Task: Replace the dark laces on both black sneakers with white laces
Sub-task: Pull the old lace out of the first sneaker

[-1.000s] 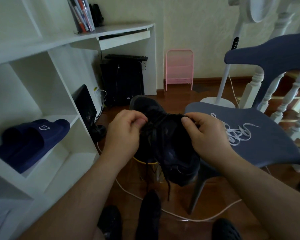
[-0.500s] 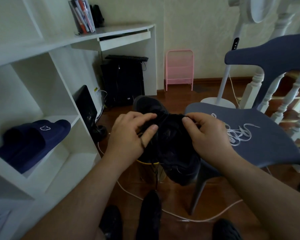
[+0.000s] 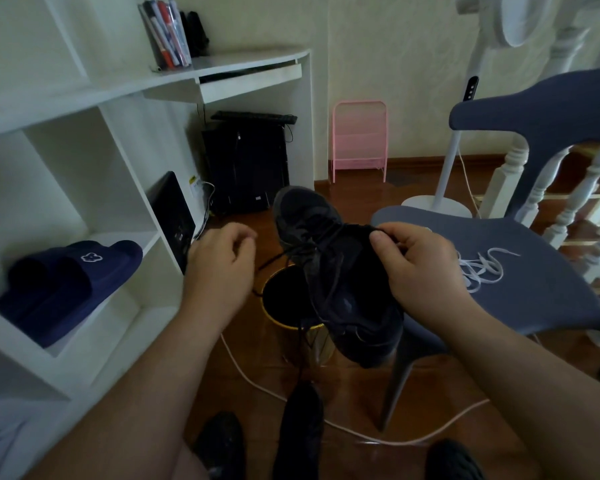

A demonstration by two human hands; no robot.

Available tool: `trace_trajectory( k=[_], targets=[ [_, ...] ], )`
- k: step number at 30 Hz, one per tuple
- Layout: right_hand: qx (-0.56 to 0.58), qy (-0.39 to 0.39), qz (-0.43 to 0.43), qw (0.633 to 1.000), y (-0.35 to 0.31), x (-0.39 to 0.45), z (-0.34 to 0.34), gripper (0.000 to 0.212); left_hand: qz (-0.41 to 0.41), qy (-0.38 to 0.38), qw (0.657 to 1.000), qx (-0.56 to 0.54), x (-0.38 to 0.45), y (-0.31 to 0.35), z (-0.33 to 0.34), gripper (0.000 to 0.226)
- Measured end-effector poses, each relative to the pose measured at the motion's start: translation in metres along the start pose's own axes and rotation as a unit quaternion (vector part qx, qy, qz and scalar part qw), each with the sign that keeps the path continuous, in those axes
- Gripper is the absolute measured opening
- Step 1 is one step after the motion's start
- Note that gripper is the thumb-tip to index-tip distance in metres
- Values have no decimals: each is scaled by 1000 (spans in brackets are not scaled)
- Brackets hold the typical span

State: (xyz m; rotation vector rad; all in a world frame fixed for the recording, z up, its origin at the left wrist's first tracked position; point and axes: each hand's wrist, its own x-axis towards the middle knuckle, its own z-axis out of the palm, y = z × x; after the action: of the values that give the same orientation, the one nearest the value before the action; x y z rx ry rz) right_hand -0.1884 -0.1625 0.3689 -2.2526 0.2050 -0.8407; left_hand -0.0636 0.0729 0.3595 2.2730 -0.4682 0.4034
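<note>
Above the gold-rimmed bin point(image 3: 293, 311): black sneaker point(image 3: 340, 271) pinched at its collar by right hand point(image 3: 420, 271), left hand point(image 3: 219, 268) loosely curled, possibly tugging dark lace point(image 3: 274, 259) — risk of snagging in eyelets.

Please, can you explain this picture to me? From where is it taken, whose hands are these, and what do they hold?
A camera worn on a person's head looks down at their own two bare hands; there is no machine. The right hand grips a black sneaker in the air. The left hand is beside it, fingers loosely curled, and seems to pull a dark lace out sideways; the pinch itself is not clear. White laces lie loose on the blue chair. Below the sneaker stands a dark bin with a gold rim.
</note>
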Motion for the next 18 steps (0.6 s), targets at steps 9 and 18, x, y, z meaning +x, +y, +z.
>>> trace_trajectory(
  k=[9,18],
  targets=[
    [-25,-12,-26,999,-4,-2,4,19,179,-52,982,16,-13,20,22,16],
    [-11,-6,-17,1000,1,-1,0,22,67,40,997,30,-7,16,7,13]
  ],
)
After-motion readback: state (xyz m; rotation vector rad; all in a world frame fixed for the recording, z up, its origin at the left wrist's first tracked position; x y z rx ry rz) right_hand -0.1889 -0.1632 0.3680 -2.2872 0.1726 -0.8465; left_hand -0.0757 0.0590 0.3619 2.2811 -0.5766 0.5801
